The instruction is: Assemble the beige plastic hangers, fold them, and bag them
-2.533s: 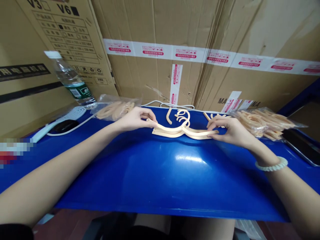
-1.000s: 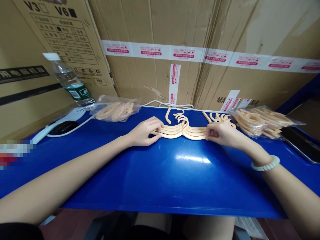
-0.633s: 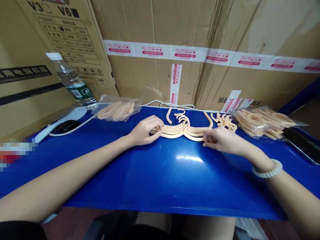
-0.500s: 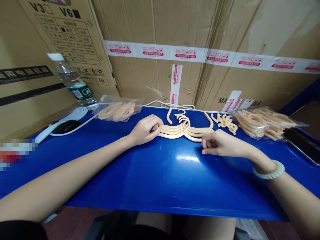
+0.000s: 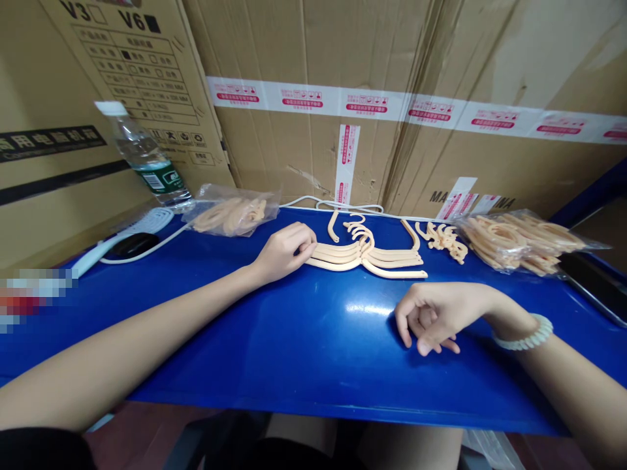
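Several beige plastic folding hangers (image 5: 337,266) lie nested in a row on the blue table, their hooks crowded together at the middle. My left hand (image 5: 288,253) is closed at their left ends, fingertips curled against the nearest hanger. My right hand (image 5: 434,316) hovers over the table in front of the hangers' right ends, touching none of them. Its fingers are loosely bent and apart, with nothing in them. Behind the row lie a loose hanger arm (image 5: 333,226) and another arm (image 5: 410,235). A small heap of loose hooks (image 5: 443,240) is to the right.
A clear bag of hanger parts (image 5: 230,212) lies left, and a bigger bag (image 5: 514,238) right, beside a dark phone (image 5: 595,284). A water bottle (image 5: 147,160) leans near a black oval object (image 5: 134,246). A white cable (image 5: 337,205) runs along the cardboard boxes (image 5: 304,150).
My right hand has come away from the hangers' right ends, toward the table's front edge, and its fingers have opened. My left hand has stayed at the left ends.
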A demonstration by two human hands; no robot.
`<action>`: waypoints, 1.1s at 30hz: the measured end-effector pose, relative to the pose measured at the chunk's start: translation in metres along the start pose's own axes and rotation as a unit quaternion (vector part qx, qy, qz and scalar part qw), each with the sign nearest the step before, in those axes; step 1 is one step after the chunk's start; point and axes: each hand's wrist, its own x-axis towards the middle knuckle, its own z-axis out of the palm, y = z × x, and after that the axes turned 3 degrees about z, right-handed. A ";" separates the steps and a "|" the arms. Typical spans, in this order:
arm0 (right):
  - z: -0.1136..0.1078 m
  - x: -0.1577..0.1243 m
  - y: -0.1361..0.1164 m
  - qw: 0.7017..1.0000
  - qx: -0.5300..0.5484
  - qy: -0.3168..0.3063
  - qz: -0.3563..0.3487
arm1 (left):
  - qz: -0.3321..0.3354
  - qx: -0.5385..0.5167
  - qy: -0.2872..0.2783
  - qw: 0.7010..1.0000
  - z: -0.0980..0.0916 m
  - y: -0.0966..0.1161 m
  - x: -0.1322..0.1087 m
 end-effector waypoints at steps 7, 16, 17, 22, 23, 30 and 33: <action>0.001 0.000 0.000 1.000 0.005 0.005 -0.009 | -0.017 -0.002 0.003 1.000 0.000 0.001 -0.001; 0.002 0.000 -0.001 1.000 0.011 0.008 -0.008 | -0.017 0.021 -0.001 1.000 0.000 0.001 -0.002; 0.001 0.000 -0.001 1.000 0.011 0.005 -0.009 | -0.018 0.021 0.000 1.000 0.001 0.001 -0.002; 0.001 0.000 0.000 1.000 0.009 0.000 -0.010 | -0.021 0.016 -0.002 1.000 0.001 0.000 -0.002; 0.001 0.001 0.000 1.000 0.009 0.000 -0.009 | -0.022 0.015 -0.003 1.000 0.000 0.000 -0.002; 0.002 0.000 -0.001 1.000 0.013 0.004 -0.010 | -0.021 0.018 -0.007 1.000 -0.001 0.003 -0.001; 0.002 0.001 -0.001 1.000 0.013 0.005 -0.005 | -0.022 0.017 -0.007 1.000 -0.001 0.003 0.000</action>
